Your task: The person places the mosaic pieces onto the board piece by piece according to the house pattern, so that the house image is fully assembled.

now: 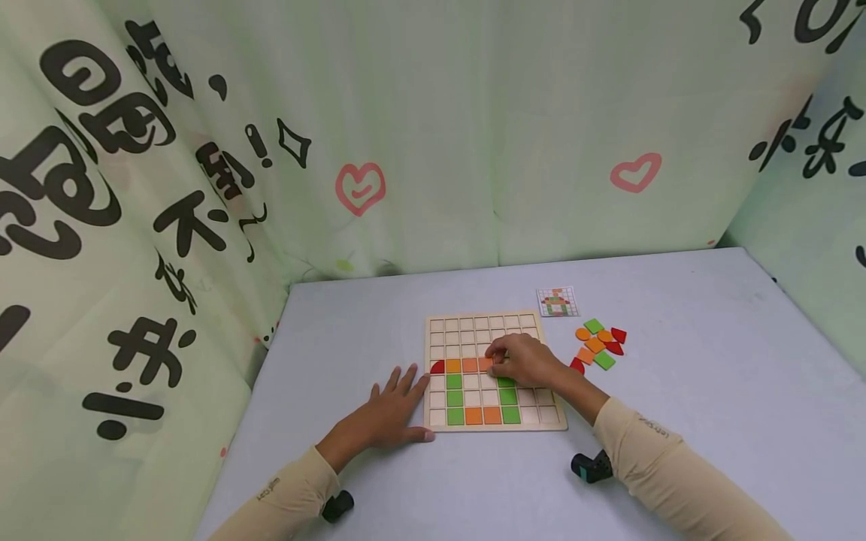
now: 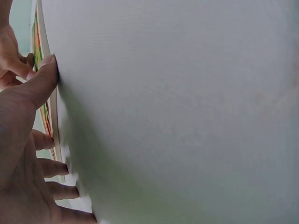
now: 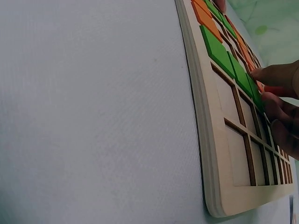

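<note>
Chinese characters (image 1: 184,234), exclamation mark (image 1: 255,140), hearts (image 1: 340,188) on curtain (image 1: 501,135), blurred sleeve print (image 1: 654,428)

Before me the pale table (image 1: 704,368) carries the board (image 1: 497,429), a card (image 1: 558,302) by its far right corner, and loose coloured tiles (image 1: 594,344) to the right.

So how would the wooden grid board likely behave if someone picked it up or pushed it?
The board is probably stiff, judging by its straight, solid-looking wooden rim. Lying flat on the table, it would likely slide rather than tip or roll when pushed. Tilted, it might shed tiles, which sit in shallow cells with no visible fastening.
</note>
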The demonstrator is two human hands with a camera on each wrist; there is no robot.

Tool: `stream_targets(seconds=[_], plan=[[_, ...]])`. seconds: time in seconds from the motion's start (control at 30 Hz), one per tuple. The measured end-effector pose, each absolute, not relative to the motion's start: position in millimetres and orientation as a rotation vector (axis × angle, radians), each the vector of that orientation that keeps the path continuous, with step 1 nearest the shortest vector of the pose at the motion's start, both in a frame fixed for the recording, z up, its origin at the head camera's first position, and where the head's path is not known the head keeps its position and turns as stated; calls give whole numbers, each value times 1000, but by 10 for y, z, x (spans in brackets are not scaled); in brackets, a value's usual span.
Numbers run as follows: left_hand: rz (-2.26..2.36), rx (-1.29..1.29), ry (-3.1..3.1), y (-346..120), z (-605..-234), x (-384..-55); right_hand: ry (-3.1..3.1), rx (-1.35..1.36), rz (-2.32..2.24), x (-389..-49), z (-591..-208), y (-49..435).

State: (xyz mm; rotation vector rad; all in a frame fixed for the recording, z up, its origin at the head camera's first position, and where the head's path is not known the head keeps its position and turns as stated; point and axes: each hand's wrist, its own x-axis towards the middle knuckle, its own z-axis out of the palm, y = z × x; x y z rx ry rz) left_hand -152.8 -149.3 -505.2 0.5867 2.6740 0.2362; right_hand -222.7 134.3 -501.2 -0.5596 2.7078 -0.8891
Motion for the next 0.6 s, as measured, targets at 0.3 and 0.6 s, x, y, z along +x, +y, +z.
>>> stream_targets(seconds=[0.3,0.6], plan=[[220,592,2684,-1513,-5084,-1535,2713,-552,-900,-2230,-4993,1325],[214,592,2673,-1496,-5065,-1540,2675,-556,-916,-2243,-4944,1449]])
